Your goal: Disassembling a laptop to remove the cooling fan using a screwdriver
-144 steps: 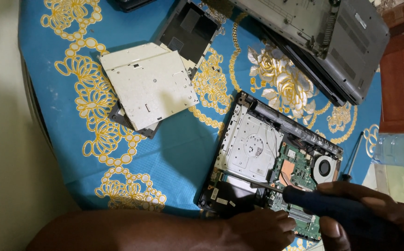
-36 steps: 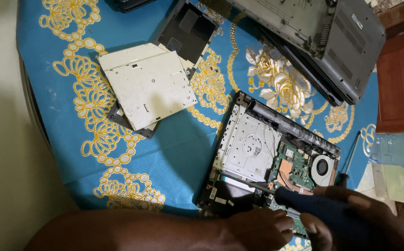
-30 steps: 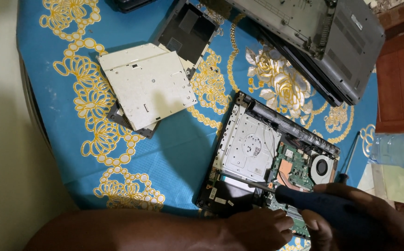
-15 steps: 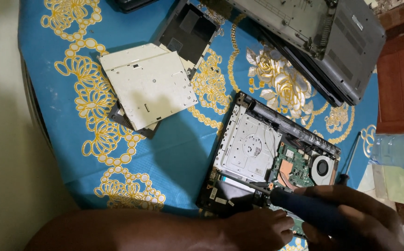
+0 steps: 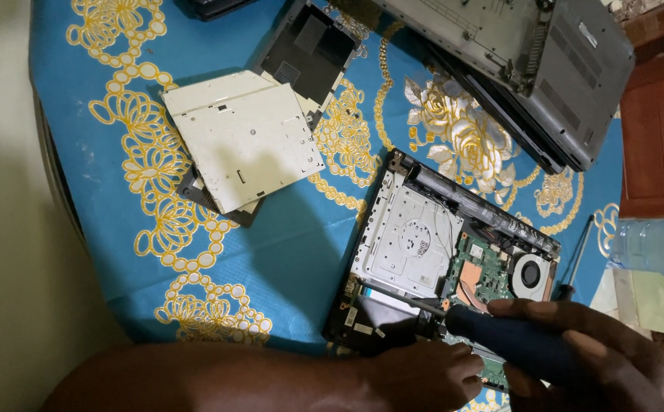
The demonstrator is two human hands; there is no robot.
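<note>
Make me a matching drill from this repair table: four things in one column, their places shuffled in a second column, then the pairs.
Things
1. screwdriver
2. loose optical drive
3. plastic bottle
4. cooling fan

Places
A. right edge of the view
B. in the right hand
C. on the blue cloth, upper left
D. inside the opened laptop, right end

Pairs: 1-B, 2-C, 3-A, 4-D
</note>
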